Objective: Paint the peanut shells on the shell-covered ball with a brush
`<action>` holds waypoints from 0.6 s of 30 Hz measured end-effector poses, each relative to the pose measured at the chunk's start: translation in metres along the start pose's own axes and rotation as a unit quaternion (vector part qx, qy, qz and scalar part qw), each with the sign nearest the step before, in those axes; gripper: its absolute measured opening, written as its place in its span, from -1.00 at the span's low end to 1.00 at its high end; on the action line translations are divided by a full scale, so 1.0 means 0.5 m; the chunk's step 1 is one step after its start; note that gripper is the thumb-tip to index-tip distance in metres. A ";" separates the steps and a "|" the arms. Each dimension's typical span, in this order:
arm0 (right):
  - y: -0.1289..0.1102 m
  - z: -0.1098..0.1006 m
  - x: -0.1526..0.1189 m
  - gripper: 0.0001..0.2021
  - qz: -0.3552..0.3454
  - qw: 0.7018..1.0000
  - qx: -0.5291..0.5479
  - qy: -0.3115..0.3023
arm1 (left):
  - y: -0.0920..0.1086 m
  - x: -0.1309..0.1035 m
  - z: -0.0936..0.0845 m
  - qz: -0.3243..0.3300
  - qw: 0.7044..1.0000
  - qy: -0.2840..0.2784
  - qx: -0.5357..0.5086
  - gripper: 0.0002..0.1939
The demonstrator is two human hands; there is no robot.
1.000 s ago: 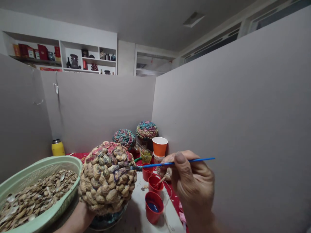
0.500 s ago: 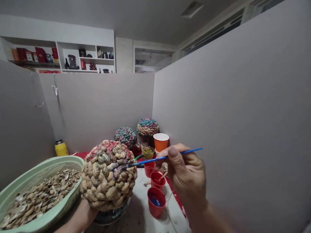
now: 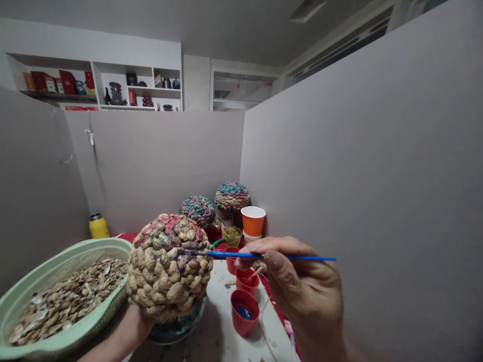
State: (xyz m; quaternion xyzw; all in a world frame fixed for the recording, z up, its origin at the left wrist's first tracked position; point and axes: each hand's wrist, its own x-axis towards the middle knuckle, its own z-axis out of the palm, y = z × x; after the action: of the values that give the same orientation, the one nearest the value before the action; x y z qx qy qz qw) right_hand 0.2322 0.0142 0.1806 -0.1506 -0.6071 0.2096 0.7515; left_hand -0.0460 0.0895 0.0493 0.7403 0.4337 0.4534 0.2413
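Observation:
A large ball covered in peanut shells, with pink, green and purple paint on its upper part, is in front of me. From below, my left hand holds it, the fingers hidden behind the shells. My right hand pinches a thin blue paintbrush between thumb and fingers. Its bristles touch the shells at the ball's upper middle. Beneath the ball is a dark, shiny bowl-like piece. Just right of it stands a red cup of dark blue paint.
Behind that cup are another red cup with a stick and a cup of yellowish paint. At left, a green basket holds many shells. Two painted balls, an orange cup and a yellow bottle stand farther back. Grey partitions surround the table.
My right hand has moved slightly right and down, and the brush has turned from slanted to nearly level. Its bristles have shifted left across the shells. The view has shifted slightly.

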 end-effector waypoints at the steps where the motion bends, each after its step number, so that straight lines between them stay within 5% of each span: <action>1: -0.001 0.001 -0.001 -0.91 -0.002 1.000 0.000 -0.007 | -0.001 0.000 0.001 -0.004 1.000 -0.008 -0.003 -0.02; 18: 0.007 -0.002 -0.006 -0.88 0.038 0.998 -0.039 0.009 | 0.001 0.003 0.005 -0.038 0.997 -0.002 -0.071 0.01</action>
State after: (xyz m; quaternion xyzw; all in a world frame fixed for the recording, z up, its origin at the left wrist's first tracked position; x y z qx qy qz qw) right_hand 0.2323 0.0157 0.1761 -0.2046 -0.6016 0.2124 0.7423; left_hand -0.0436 0.0906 0.0491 0.7050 0.4277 0.4722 0.3115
